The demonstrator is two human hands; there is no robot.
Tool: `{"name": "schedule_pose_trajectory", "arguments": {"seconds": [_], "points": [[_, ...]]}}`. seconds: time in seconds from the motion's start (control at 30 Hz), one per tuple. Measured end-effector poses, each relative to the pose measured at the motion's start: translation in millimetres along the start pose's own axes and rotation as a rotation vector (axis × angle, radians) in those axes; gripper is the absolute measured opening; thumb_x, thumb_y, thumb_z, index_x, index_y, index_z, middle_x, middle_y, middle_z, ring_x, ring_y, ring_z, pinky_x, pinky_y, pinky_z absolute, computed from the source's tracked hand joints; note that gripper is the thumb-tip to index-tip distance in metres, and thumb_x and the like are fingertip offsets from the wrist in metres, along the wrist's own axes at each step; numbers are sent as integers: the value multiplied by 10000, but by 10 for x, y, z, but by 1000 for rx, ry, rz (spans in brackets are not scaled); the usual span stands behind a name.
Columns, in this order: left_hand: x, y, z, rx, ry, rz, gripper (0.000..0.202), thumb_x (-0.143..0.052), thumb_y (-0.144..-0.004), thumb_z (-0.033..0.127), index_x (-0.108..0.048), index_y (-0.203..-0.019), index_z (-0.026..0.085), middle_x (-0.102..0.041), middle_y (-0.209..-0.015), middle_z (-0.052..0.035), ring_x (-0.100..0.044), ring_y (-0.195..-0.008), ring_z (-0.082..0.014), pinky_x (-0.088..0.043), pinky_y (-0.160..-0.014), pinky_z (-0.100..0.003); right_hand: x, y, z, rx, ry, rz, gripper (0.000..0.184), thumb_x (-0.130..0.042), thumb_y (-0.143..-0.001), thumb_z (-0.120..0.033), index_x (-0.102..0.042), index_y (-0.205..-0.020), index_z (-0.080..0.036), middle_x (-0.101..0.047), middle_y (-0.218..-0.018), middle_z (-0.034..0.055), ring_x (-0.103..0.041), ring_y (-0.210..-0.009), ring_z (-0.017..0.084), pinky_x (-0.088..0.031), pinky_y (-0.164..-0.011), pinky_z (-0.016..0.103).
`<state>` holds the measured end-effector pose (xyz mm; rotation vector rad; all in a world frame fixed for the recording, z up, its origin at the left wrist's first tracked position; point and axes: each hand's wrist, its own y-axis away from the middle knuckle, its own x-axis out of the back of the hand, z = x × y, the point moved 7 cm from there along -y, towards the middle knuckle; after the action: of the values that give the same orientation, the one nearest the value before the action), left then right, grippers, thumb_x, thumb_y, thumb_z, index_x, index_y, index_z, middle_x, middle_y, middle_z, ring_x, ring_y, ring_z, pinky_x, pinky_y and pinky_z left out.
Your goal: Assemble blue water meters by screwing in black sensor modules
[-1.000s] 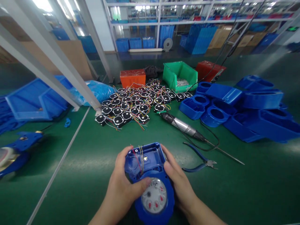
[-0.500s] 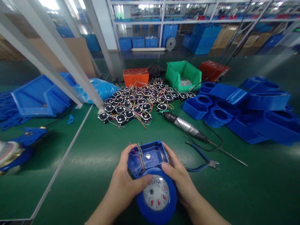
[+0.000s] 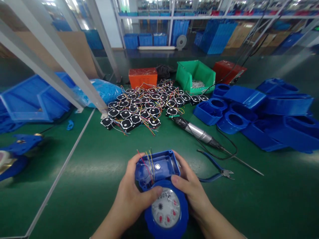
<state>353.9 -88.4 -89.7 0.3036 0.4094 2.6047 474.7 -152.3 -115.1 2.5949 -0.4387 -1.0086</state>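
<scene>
Between my two hands is a blue water meter (image 3: 166,207) with a round dial and red pointers, its blue open box (image 3: 164,162) on the far side. Thin red, yellow and dark wires stick up from the box's left part. My left hand (image 3: 136,189) grips the left side, its thumb over the dial's upper edge. My right hand (image 3: 190,186) is closed round the right side, with its thumb where box and dial ring meet. The undersides of both hands are hidden. To the right lie blue-handled cutting pliers (image 3: 219,171) and a silver electric screwdriver (image 3: 199,132).
Beyond the meter spreads a pile of black wired modules (image 3: 136,111). Behind it stand an orange box (image 3: 143,77) and a green bin (image 3: 184,76) of small metal parts. Blue housings (image 3: 249,99) heap up at right. Another meter (image 3: 15,156) lies at left, near slanting metal posts (image 3: 59,63).
The camera view has shifted slightly, so the left-hand things sit further left. Both hands keep their hold on the water meter, which is turned a little.
</scene>
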Motion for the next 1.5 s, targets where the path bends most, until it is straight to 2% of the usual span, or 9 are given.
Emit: {"name": "schedule_pose_trajectory", "arguments": {"seconds": [0.3,0.37,0.53,0.63,0.77,1.07,1.2,1.37,1.5], "points": [[34,-36,-50,-130,-49,23,781,-706,-545,379,-316,-1196,194,-499,-1150,-105,-541,-993,-272,-456,-837,-414,-27,23,-35,26,119,-44,819,-659,-655,-385,-198,-1302,-185,-431,-1184,131,-526,-971,210,-429,-876,369],[49,-60,-20,-174,-110,2,751,-701,-556,376,-331,-1184,197,-512,-1146,-101,-538,-1003,-271,-444,-853,-418,84,70,-137,70,388,12,744,-594,-709,-449,-233,-1300,-176,-426,-1184,123,-501,-1009,202,-397,-922,383],[55,-154,177,-237,-258,-53,564,-640,-634,420,-431,-1104,190,-539,-1102,-92,-545,-978,-256,-429,-857,-432,564,274,-687,327,1477,397,641,-616,-675,-389,-421,-1239,-154,-343,-1268,104,-327,-1180,258,-250,-1039,443],[4,-190,362,-382,-397,-45,436,-629,-653,370,-531,-1042,197,-527,-1116,-80,-492,-1061,-248,-375,-929,-432,844,266,-723,147,1861,385,846,-713,-557,-339,-369,-1295,-113,-291,-1312,139,-267,-1219,312,-254,-1029,470],[-68,-220,426,-453,-421,-38,304,-563,-690,243,-619,-986,201,-543,-1113,-80,-499,-1063,-226,-369,-950,-422,960,216,-678,35,1997,335,950,-731,-529,-374,-296,-1344,-152,-224,-1349,140,-238,-1237,329,-277,-1009,476],[122,-217,199,-468,-79,199,258,-481,-718,203,-627,-925,162,-625,-993,-72,-549,-992,-219,-416,-907,-372,625,108,-585,92,1962,221,602,-597,-693,-362,-467,-1239,-143,-476,-1052,124,-449,-988,257,-398,-880,418],[72,-238,-5,-339,46,168,317,-478,-740,249,-570,-1024,143,-630,-1002,-75,-568,-951,-211,-432,-877,-349,509,113,-889,108,1474,148,527,-542,-718,-496,-548,-1129,-166,-514,-971,102,-506,-851,207,-423,-814,384],[30,-238,-70,-324,155,106,337,-464,-768,293,-525,-1064,145,-621,-1014,-76,-572,-930,-210,-449,-829,-327,-6,188,-1397,489,575,73,605,-592,-596,-674,-526,-1027,-256,-526,-957,70,-530,-841,213,-473,-710,369],[28,-244,-53,-374,115,79,323,-435,-792,283,-514,-1076,152,-601,-1043,-78,-552,-957,-214,-421,-854,-340,-451,70,-1179,484,453,-171,484,-614,-658,-575,-529,-1046,-297,-495,-1010,41,-504,-937,208,-468,-799,393]]}}
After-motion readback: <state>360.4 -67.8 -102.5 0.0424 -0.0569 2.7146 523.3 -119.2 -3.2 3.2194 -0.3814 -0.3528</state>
